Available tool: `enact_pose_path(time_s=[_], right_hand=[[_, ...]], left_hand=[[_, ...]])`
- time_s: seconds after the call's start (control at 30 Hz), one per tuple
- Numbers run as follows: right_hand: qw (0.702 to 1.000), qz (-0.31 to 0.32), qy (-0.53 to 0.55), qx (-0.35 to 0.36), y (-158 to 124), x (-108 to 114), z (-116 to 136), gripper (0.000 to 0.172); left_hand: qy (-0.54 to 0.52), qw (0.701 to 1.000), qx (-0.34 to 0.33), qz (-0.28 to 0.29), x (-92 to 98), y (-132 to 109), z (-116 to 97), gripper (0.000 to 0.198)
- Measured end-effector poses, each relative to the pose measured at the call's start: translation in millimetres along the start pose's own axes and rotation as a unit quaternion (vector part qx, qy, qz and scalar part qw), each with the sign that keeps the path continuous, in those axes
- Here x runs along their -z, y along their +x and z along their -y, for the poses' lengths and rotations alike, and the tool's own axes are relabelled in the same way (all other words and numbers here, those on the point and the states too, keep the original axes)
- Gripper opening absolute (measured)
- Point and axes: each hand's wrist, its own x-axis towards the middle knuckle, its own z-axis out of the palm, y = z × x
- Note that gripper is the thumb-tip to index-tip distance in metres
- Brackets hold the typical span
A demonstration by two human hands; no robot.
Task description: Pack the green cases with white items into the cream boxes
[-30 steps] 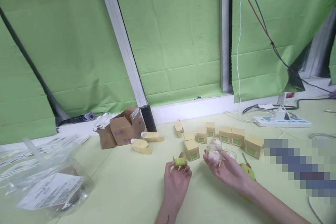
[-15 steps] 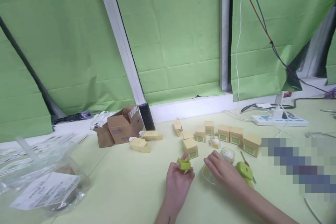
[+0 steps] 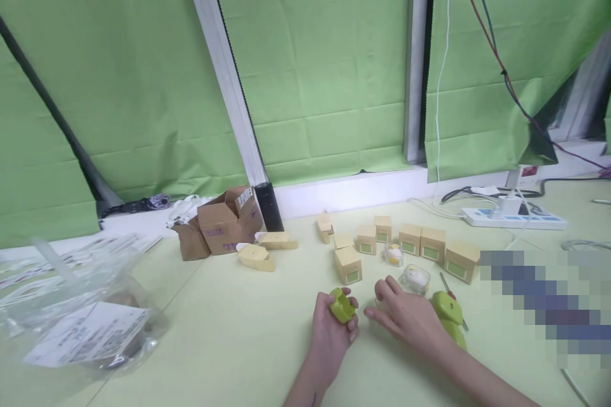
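"While the left hand [image 3: 330, 334] grips that smooth, hollow green piece [image 3: 342, 307], what's the right hand [image 3: 408, 315] doing?"
"Half-curled near it, underside hidden; whether it holds anything, I can't tell."

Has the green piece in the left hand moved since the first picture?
Yes: the green piece shifted right and toward the person, against the small box behind it.
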Motion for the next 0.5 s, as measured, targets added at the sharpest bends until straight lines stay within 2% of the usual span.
enact_pose_path(time_s=[0.13, 0.2, 0.23, 0.33, 0.43, 0.5], right_hand=[[0.986, 0.010, 0.149, -0.076, 2.0, 8.0, 1.6, 0.036], [0.965, 0.010, 0.228, -0.126, 4.3, 11.1, 0.7, 0.036], [0.944, 0.006, 0.290, -0.155, 5.8, 12.3, -0.5, 0.036], [0.839, -0.007, 0.497, -0.221, 10.9, 15.3, -6.5, 0.033], [0.685, 0.020, 0.678, -0.266, 13.9, 18.1, -12.4, 0.023], [0.573, 0.050, 0.763, -0.296, 13.5, 20.0, -13.8, 0.025]], left_hand=[[0.034, 0.999, 0.017, 0.013, -1.3, -0.4, 8.0, 0.025], [0.056, 0.998, 0.024, 0.010, -1.2, 0.7, 12.2, 0.026], [0.065, 0.998, 0.027, 0.006, -0.7, 1.7, 13.7, 0.026], [0.072, 0.997, 0.031, -0.013, 2.0, 5.0, 14.6, 0.025], [0.057, 0.998, 0.007, -0.028, 3.3, 7.2, 10.6, 0.020], [0.043, 0.999, -0.009, -0.030, 2.1, 7.6, 7.1, 0.020]])
